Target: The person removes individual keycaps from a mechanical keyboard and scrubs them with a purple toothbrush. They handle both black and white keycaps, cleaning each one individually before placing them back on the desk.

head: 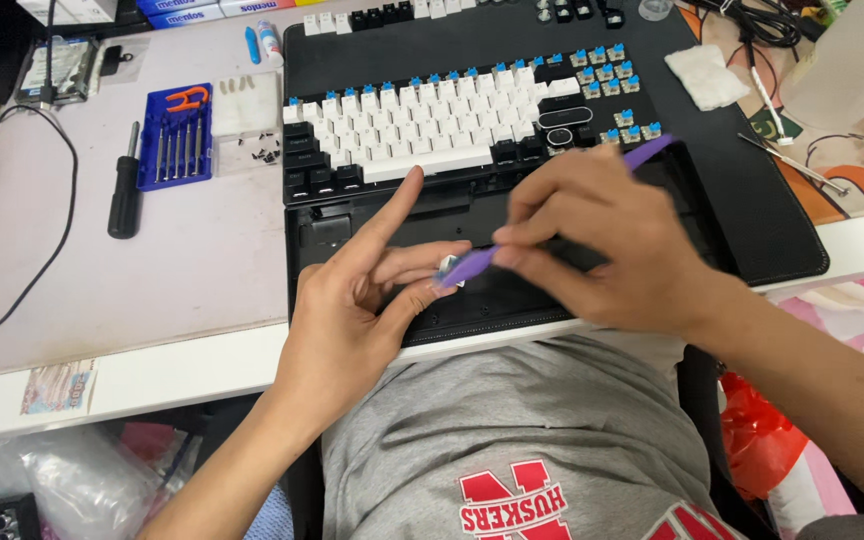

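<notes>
Our left hand (352, 300) pinches a small white keycap (449, 266) over the keyboard (432, 125), right hand (602, 240) gripping the purple tool (552, 205); we'd best steady both wrists here.

Matt plastic and soft cloth on a worn, scuffed desk.
The keyboard (432, 125) has smooth white and black plastic keycaps; the purple tool (512, 240) looks like plastic; the black mat (752, 220) is matt; the screwdriver set (176, 137) sits in glossy blue plastic; the grey shirt (512, 420) is cloth.
</notes>
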